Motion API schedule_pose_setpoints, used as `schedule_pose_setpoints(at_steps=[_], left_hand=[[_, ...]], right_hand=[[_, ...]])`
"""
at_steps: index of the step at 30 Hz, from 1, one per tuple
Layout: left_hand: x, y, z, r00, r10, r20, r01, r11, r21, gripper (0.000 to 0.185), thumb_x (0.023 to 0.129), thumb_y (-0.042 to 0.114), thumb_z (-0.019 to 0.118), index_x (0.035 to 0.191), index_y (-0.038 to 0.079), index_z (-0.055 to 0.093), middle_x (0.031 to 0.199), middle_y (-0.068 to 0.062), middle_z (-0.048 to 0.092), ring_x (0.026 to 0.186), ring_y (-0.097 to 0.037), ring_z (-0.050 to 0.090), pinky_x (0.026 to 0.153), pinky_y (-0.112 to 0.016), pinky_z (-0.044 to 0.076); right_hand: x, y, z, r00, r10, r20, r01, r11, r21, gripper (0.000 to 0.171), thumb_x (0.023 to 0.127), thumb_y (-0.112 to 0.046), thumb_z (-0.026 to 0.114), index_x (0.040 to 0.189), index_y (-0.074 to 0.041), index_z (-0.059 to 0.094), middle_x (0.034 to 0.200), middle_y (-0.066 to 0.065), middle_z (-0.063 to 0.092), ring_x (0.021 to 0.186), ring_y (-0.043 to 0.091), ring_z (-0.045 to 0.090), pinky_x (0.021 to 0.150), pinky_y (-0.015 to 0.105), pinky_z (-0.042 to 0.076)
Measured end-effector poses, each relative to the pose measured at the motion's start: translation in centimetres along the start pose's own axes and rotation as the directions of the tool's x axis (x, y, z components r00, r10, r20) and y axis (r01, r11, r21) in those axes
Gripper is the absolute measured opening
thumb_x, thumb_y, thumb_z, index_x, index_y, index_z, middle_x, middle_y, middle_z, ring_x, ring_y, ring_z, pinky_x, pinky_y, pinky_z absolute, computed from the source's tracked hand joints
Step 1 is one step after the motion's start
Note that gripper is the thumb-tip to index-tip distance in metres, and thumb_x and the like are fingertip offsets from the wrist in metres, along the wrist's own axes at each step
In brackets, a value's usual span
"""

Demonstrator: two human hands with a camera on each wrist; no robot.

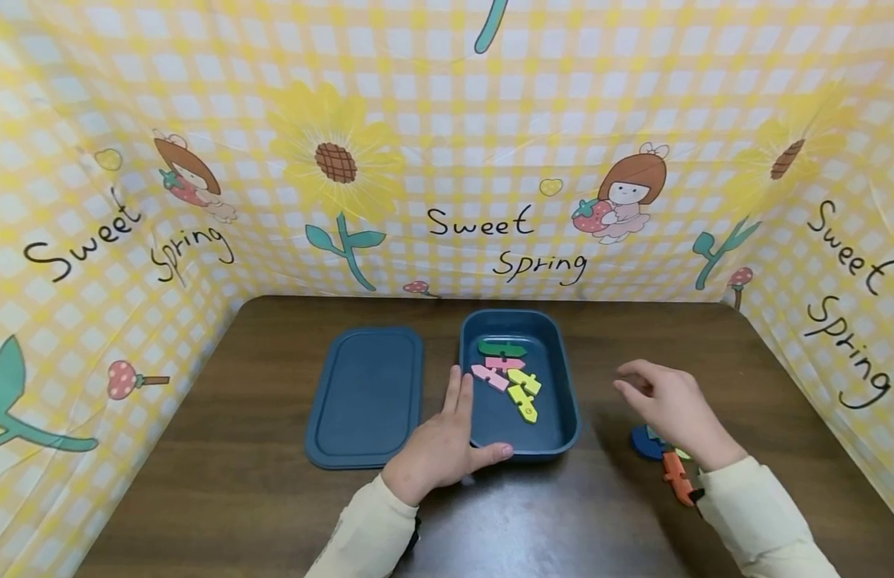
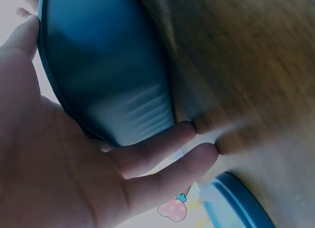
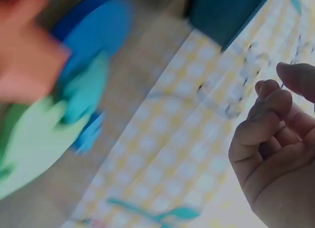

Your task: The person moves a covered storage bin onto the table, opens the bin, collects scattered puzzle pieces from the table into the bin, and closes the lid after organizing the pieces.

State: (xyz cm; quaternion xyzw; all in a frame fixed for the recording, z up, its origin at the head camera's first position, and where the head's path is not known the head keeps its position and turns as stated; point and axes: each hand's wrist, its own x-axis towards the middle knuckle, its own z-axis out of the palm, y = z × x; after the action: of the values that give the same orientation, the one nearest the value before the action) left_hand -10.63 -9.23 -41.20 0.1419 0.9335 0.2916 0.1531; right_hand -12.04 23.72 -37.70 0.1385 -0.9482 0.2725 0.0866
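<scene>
Centrally, the table (image 1: 201, 482) carries a blue box (image 1: 555, 421), with its lid (image 1: 367, 393) beside it; the left hand (image 1: 440, 449), straight-fingered, touches the box; the right hand's (image 1: 671, 405) grip, loosely curled, is empty near coloured pieces (image 1: 678, 479); five small pieces (image 1: 492, 377) lie boxed.

From the head, the picture is bright and clear. Light seems to come from above. The worktop (image 1: 512, 526) has a pale shine between the left grip (image 1: 441, 448) and the right grip (image 1: 671, 405), on the near side. A soft shadow lies by the right grip's sleeve (image 1: 757, 514). The cloth (image 1: 461, 120) behind both grips is bright.

The left wrist picture is dimmer and bluish, with white glare near the thumb and shiny, smeary wood past the fingertips.

In the right wrist picture, the orange piece (image 3: 24, 65) left of the grip is very blurry.
</scene>
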Motion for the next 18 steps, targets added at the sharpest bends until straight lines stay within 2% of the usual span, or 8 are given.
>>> schedule_pose_setpoints(at_steps=[3,11,15,18], left_hand=[[0.0,-0.2,0.0,1.000,0.000,-0.008,0.000,1.000,0.005,0.118,0.086,0.069,0.067,0.163,0.010,0.000,0.168,-0.006,-0.017,0.084,-0.027,0.066,0.062,-0.036,0.049],[0.1,-0.3,0.1,1.000,-0.006,-0.009,0.006,1.000,0.009,0.118,0.086,0.070,0.066,0.163,0.010,0.000,0.168,-0.006,-0.016,0.103,-0.037,0.065,0.072,-0.042,0.053],[0.3,-0.2,0.1,1.000,0.001,-0.005,-0.001,1.000,0.006,0.117,0.086,0.069,0.066,0.163,0.010,0.001,0.168,-0.007,-0.016,0.100,-0.036,0.065,0.069,-0.041,0.052],[0.4,-0.1,0.2,1.000,0.007,-0.004,-0.007,1.000,0.003,0.117,0.086,0.068,0.067,0.163,0.009,0.001,0.168,-0.007,-0.016,0.096,-0.034,0.066,0.066,-0.039,0.051]], right_hand=[[-1.2,2.0,-0.9,0.997,0.071,0.002,-0.071,0.997,-0.004,0.017,0.100,-0.017,0.067,0.110,-0.004,0.072,0.081,-0.001,0.066,0.067,0.014,0.055,0.059,0.032,0.046],[-4.2,7.1,-2.5,0.972,0.232,0.027,-0.232,0.973,0.007,0.030,0.101,-0.029,0.066,0.113,-0.001,0.070,0.078,0.001,0.061,0.066,0.017,0.052,0.056,0.031,0.041],[-5.7,9.2,-3.1,0.948,0.312,0.057,-0.314,0.949,0.021,0.041,0.101,-0.039,0.064,0.115,-0.001,0.069,0.073,0.003,0.054,0.062,0.018,0.049,0.054,0.031,0.038],[-6.6,10.6,-3.4,0.925,0.357,0.130,-0.364,0.931,0.028,0.045,0.100,-0.040,0.064,0.120,0.001,0.067,0.070,0.003,0.053,0.059,0.020,0.050,0.053,0.032,0.039]])
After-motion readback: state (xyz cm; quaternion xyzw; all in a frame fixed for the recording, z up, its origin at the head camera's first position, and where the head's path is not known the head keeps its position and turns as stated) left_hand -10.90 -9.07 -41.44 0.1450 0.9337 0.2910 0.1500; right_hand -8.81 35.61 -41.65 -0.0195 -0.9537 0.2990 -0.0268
